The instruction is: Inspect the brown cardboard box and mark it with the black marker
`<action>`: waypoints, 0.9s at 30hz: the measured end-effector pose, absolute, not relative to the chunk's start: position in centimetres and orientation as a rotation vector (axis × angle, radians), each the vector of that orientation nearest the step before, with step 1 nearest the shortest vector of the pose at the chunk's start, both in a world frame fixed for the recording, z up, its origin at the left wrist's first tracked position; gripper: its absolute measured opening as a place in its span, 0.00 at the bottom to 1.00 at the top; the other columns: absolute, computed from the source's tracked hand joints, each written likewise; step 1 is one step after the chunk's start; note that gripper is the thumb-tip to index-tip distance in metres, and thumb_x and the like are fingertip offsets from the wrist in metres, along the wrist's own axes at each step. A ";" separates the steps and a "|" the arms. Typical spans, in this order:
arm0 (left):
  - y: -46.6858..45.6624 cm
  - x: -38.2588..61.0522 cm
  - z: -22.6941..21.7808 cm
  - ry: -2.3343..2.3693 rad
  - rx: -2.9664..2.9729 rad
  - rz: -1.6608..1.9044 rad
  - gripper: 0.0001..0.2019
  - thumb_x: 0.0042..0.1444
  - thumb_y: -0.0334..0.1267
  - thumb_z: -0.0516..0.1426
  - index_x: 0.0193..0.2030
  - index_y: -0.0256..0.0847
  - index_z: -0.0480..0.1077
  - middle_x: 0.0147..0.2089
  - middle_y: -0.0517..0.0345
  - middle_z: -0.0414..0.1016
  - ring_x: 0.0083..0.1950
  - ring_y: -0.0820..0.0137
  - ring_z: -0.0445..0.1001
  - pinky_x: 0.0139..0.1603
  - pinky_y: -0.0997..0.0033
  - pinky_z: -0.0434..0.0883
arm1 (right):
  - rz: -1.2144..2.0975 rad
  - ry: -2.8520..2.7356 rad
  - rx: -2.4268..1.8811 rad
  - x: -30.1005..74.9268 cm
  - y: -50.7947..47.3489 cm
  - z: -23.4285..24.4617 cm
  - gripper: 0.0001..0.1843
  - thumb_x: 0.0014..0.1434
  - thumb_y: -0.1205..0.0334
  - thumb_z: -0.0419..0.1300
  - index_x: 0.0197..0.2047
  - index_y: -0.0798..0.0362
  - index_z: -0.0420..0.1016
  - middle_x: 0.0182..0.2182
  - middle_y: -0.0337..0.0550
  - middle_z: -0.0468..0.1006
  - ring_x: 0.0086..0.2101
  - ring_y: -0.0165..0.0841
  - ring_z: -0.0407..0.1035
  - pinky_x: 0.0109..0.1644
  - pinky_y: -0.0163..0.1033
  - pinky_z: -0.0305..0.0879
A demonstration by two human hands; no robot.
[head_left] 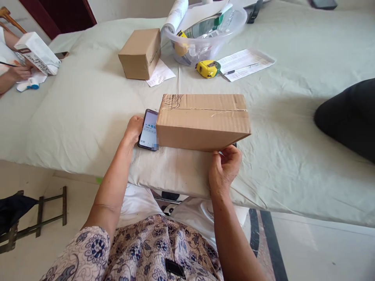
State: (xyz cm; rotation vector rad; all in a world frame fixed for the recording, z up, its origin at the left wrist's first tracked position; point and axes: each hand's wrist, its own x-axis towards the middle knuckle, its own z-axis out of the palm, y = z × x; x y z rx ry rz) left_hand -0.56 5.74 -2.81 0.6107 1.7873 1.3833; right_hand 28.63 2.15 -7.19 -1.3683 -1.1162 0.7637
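Note:
A long taped cardboard box [202, 121] lies on the cloth-covered table [88, 113] in front of me. My left hand [133, 128] is wrapped round a lit smartphone [149, 129] that rests against the box's left end. My right hand [223, 168] is at the box's near bottom edge, fingers curled and touching that edge from below. The box sits partly on a folded pad of the cloth.
A smaller cardboard box [140, 53] stands further back, beside a clear plastic bowl [205, 35] with tools, a yellow tape measure [208, 68], and a printed sheet with a pen [246, 62]. Another person's hand [17, 72] holds a white carton at far left. Dark cloth [348, 117] lies at the right.

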 end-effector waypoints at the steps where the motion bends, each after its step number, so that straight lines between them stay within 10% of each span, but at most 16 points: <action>1: 5.7 -0.5 -2.9 1.777 0.582 1.395 0.10 0.55 0.30 0.59 0.24 0.41 0.66 0.18 0.65 0.64 0.22 0.73 0.66 0.27 0.73 0.64 | 0.760 -1.116 -1.368 28.6 2.1 -7.2 0.17 0.55 0.56 0.61 0.48 0.52 0.70 0.44 0.44 0.74 0.45 0.36 0.72 0.52 0.47 0.70; 17: 2.3 -1.5 -1.6 1.608 0.600 1.754 0.11 0.54 0.45 0.65 0.37 0.41 0.74 0.31 0.58 0.79 0.41 0.63 0.82 0.37 0.70 0.75 | 0.735 -1.072 -1.357 29.1 2.1 -7.1 0.16 0.53 0.59 0.58 0.46 0.50 0.70 0.43 0.43 0.75 0.46 0.38 0.73 0.57 0.50 0.68; 27: 0.8 -0.8 -1.9 1.525 0.774 1.819 0.15 0.57 0.50 0.63 0.44 0.42 0.74 0.37 0.56 0.82 0.46 0.62 0.82 0.40 0.70 0.76 | 0.610 -1.533 -1.612 35.3 9.4 -3.4 0.10 0.50 0.70 0.58 0.23 0.45 0.68 0.25 0.41 0.61 0.42 0.46 0.65 0.56 0.56 0.57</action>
